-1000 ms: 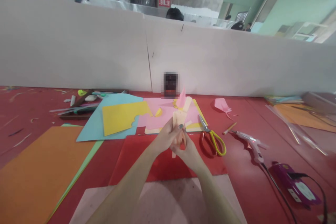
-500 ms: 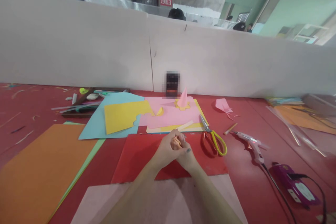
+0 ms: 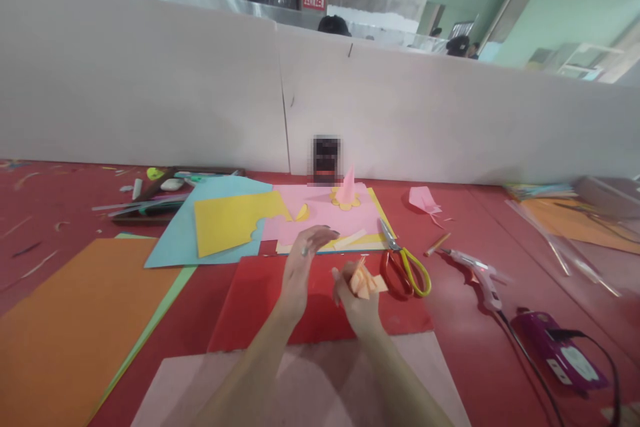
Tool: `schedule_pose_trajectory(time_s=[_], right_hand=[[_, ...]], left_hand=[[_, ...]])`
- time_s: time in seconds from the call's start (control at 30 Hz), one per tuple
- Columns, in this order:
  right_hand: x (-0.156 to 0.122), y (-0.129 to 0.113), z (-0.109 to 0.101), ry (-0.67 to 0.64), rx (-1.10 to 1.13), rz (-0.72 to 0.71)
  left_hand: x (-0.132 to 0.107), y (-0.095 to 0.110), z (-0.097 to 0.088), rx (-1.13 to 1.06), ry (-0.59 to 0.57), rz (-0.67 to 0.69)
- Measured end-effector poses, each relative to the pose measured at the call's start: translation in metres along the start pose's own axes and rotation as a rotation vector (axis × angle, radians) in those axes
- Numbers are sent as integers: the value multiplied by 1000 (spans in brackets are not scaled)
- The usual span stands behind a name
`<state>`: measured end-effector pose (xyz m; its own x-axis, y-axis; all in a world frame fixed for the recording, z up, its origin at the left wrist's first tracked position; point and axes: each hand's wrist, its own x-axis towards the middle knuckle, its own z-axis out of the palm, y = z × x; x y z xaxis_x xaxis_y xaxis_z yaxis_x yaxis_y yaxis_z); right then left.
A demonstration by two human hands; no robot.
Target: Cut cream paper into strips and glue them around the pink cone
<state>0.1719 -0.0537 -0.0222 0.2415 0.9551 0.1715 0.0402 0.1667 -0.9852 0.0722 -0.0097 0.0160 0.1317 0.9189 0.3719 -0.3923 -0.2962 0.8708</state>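
Crumpled pale-orange paper scraps sit in my right hand, whose fingers curl around them. My left hand is apart from it on the left, fingers stretched forward and holding nothing. Both hands are above a red sheet. Just right of my right hand lie scissors with one yellow and one red handle. Beyond the hands, a pink paper cone stands upright on a yellow scalloped paper base, on top of pink paper.
A glue gun with a cord and a purple power box lie on the right. Yellow paper, a light-blue sheet and orange paper cover the left. A white partition runs along the back.
My two hands, cupped together around the scraps before, have come apart. The left moved left and opened; the right moved slightly right with the paper scraps.
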Motion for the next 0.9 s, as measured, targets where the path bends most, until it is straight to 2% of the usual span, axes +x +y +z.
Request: schedule_pose_trajectory(time_s=[0.1, 0.17, 0.23, 0.27, 0.37, 0.47, 0.53, 0.7, 0.9], right_hand=[[1, 2, 2, -38, 7, 40], [3, 7, 4, -101, -7, 94], [5, 14, 5, -102, -16, 124], [6, 16, 5, -69, 2, 134], [10, 19, 2, 70, 209, 221], [17, 16, -6, 156, 549, 315], [22, 13, -13, 180, 686, 324], [33, 10, -27, 209, 789, 335], [36, 17, -23, 255, 846, 412]], left_hand=[[16, -6, -10, 174, 88, -37], [29, -13, -17, 443, 108, -114], [39, -24, -20, 800, -3, -201], [43, -30, -20, 859, -53, -231], [49, -50, -16, 958, -162, -262], [50, -65, -5, 1071, -190, -280], [51, -69, 1, 1125, -192, -297], [55, -65, 6, 1166, -201, -347], [50, -49, 9, 1051, -166, -380]])
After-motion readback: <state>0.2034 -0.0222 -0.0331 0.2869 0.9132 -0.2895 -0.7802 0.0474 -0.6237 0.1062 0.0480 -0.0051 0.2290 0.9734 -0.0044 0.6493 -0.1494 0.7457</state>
